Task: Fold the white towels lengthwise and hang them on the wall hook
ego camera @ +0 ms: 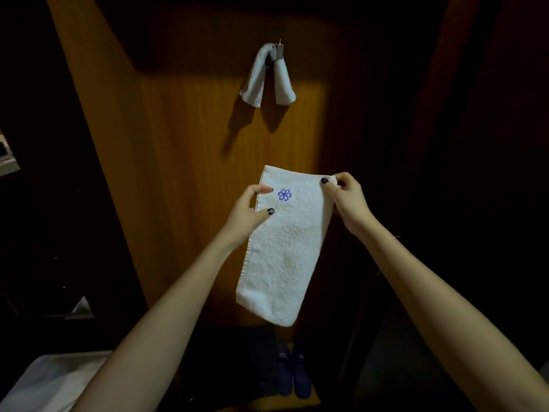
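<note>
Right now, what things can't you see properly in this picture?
Head view:
- Wall hook: mostly covered by the hung towel.
- Held towel: its back and layers face away; the left hand and right hand cover its edges.
- Dark things on the floor: too dim to name.
- White thing bottom left: cut off by the edge.

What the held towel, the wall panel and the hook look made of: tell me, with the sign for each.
The held towel: white terry cloth, likely cotton; nubby looped pile, stitched hem, blue embroidered flower. The wall panel: wood or wood-look laminate, smooth satin finish; straight vertical grain. The hook: probably metal, grey; too small and dim to be sure.
</note>
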Motion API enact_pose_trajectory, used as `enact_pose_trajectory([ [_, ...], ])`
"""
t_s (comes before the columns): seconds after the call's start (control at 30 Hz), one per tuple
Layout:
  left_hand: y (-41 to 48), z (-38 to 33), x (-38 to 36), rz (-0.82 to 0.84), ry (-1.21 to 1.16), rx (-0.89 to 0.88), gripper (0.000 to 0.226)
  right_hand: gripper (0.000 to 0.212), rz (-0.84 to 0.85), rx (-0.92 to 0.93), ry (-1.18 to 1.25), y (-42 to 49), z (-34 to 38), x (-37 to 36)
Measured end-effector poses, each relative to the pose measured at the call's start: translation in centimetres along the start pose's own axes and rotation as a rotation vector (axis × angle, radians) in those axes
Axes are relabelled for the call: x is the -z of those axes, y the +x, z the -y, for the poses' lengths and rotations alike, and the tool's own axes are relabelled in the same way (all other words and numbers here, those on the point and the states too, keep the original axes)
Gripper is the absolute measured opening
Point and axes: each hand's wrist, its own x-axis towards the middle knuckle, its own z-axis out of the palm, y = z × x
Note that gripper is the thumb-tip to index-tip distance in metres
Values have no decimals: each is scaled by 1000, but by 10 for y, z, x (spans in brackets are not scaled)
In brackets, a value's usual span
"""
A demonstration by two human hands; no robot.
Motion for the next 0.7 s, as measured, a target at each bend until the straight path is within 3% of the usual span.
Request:
enact_pose_trajectory([
  [0.13, -1, -3, 1, -28, -215, 43, 33, 13, 126, 17, 72, -8, -5, 8],
  [0.27, 2, -8, 1, -58, -444, 87, 51, 11, 269, 26, 129, -21, 2, 4],
  [0.37, 3, -10, 3, -19, -347, 128, 42, 9, 321, 2, 198, -27, 4, 4],
  [0.57, 1, -10, 14, 258, 52, 142, 10, 10, 264, -21, 184, -25, -2, 12],
  [0.7, 4, -7, 8, 213, 193, 110, 7, 12, 256, -1, 160, -26, -8, 13],
])
